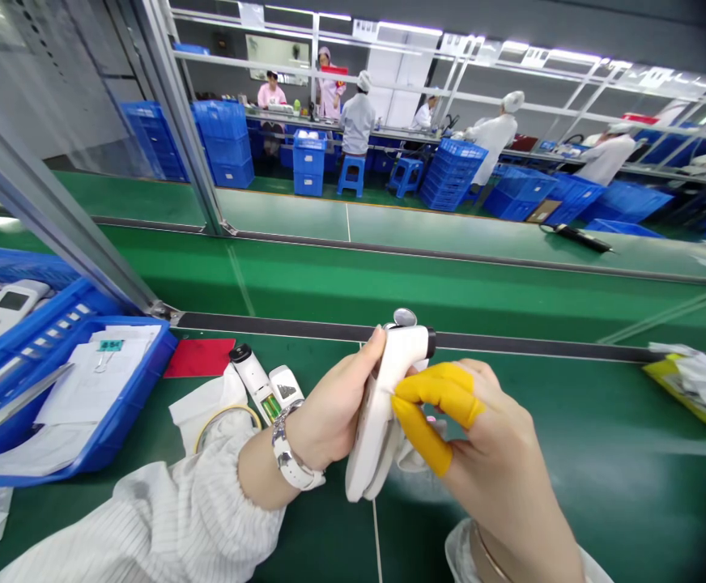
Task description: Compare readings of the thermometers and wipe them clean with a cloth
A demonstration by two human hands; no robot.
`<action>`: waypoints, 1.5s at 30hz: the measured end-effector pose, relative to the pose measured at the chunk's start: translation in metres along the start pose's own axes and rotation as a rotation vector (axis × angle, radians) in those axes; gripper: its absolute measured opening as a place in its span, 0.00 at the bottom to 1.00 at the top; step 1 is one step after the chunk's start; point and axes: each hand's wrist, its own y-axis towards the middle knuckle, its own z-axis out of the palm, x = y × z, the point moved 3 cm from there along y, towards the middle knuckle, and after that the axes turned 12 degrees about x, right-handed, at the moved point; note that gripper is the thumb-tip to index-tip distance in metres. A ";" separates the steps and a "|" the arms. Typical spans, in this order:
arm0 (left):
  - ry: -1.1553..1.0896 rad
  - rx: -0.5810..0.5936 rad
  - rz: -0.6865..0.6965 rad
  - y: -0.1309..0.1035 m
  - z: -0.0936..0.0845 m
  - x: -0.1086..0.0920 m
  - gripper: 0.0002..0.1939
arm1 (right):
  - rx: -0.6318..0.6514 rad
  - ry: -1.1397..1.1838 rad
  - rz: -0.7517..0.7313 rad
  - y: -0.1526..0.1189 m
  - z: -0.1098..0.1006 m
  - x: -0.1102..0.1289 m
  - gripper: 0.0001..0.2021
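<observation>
While both hands work above the green surface [572, 453], neighbouring items crowd the left: a second white device [260, 382] lying opened with green board exposed, a red card [198, 357], a ring of tape [225, 417], and a blue plastic crate [122, 405] holding papers. Yellow packet [693, 393] at right edge; nothing blocks the hands. Held item: white handheld thermometer [383, 405], smooth moulded plastic, curved body, dark round tip, raised just over the near surface. Left hand [329, 413], grip wrapped round its body, wrist bearing a white watch [289, 461]. Right hand [480, 453], two fingers [431, 405] in yellow rubber cots, pressing its side.
</observation>
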 end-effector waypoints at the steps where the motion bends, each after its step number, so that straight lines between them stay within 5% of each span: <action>1: 0.002 0.002 -0.007 0.000 0.000 0.000 0.28 | 0.040 0.010 0.000 0.000 0.001 0.000 0.07; 7: -0.027 0.004 0.008 0.000 0.001 0.000 0.26 | -0.054 -0.018 0.010 -0.001 -0.002 0.001 0.06; 12: -0.011 -0.007 -0.005 -0.001 0.002 -0.001 0.27 | 0.053 0.040 0.016 -0.001 -0.001 0.002 0.06; 17: -0.061 -0.027 0.007 0.000 0.000 -0.001 0.26 | -0.061 -0.011 0.030 -0.001 0.000 0.000 0.07; 23: -0.035 -0.025 -0.002 -0.001 0.000 -0.001 0.28 | 0.049 0.024 0.017 -0.001 0.001 0.002 0.08; 28: -0.036 -0.041 0.017 0.000 0.000 -0.002 0.26 | -0.061 -0.035 0.025 0.000 -0.001 0.002 0.07; 33: 0.001 -0.063 0.009 0.000 0.000 -0.001 0.28 | 0.055 -0.009 -0.002 -0.001 0.002 0.003 0.06; 39: -0.050 -0.034 0.016 0.002 0.000 0.000 0.26 | -0.082 -0.076 0.026 0.000 0.001 -0.002 0.08; 45: -0.058 -0.050 -0.001 0.000 0.001 -0.002 0.28 | 0.083 -0.005 0.002 -0.001 0.001 0.004 0.06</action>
